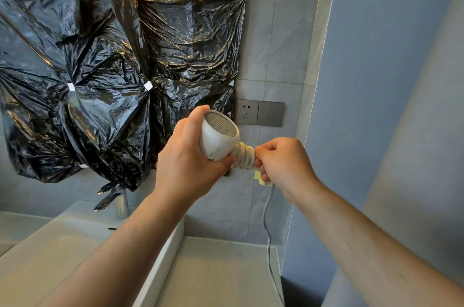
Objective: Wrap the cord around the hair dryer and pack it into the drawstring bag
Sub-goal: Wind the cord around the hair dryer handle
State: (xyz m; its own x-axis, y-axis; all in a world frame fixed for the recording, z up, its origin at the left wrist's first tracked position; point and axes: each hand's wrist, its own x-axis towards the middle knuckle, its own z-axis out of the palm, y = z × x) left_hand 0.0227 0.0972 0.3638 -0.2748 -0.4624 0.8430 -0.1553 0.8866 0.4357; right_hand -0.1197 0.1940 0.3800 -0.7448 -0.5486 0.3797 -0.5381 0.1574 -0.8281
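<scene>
A white hair dryer [218, 136] is held up in front of the wall, its mesh end facing me. My left hand [187, 159] grips its round body. White cord [244, 156] is wound in several tight turns around the handle, which points to the right. My right hand [282, 163] is closed on the cord at the end of those turns. A loose stretch of cord [266, 218] hangs from under my right hand down to the counter. No drawstring bag is in view.
Black plastic sheeting [120, 68] covers a mirror on the tiled wall. A wall socket [247, 112] and switches [271, 113] sit behind the dryer. Below are a chrome tap [121, 202], a white basin [75, 251] and a grey counter [221, 271]. A blue wall [376, 80] stands to the right.
</scene>
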